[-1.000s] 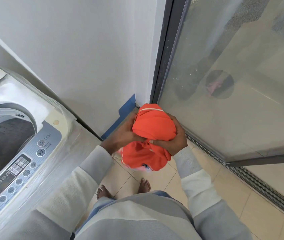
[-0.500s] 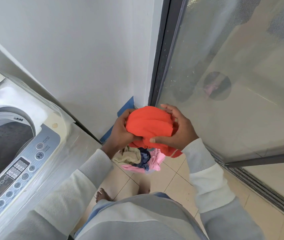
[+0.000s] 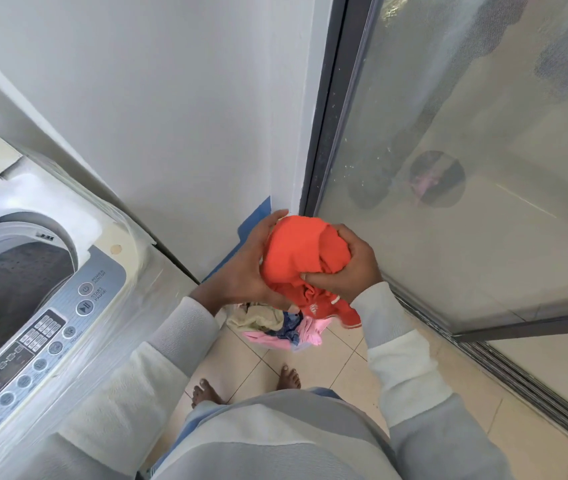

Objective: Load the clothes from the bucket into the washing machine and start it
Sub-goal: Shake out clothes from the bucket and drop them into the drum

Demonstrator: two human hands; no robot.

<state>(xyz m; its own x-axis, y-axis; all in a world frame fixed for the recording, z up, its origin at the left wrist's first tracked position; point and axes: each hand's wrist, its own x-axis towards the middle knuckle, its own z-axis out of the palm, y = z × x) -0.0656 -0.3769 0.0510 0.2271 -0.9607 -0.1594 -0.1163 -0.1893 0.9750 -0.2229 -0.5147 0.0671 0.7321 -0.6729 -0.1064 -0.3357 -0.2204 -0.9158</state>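
Observation:
A bunched orange garment (image 3: 301,252) is held between both hands, above the floor. My left hand (image 3: 244,271) cups its left side with fingers curled over the top. My right hand (image 3: 352,268) grips its right side and pinches the cloth. Below them lies a heap of clothes (image 3: 275,325), cream, blue and pink; the bucket under it is hidden. The top-loading washing machine (image 3: 78,341) stands at the left with its lid open and its drum (image 3: 9,292) showing dark. Its control panel (image 3: 43,337) faces me.
A white wall (image 3: 171,116) meets a dark-framed glass sliding door (image 3: 466,168) at the corner behind the clothes. The door's floor track (image 3: 518,375) runs along the right. My bare feet (image 3: 206,393) stand on beige tiles.
The orange garment has come up off the heap, which now shows beneath it. Both hands have lifted a little and shifted their hold on the cloth.

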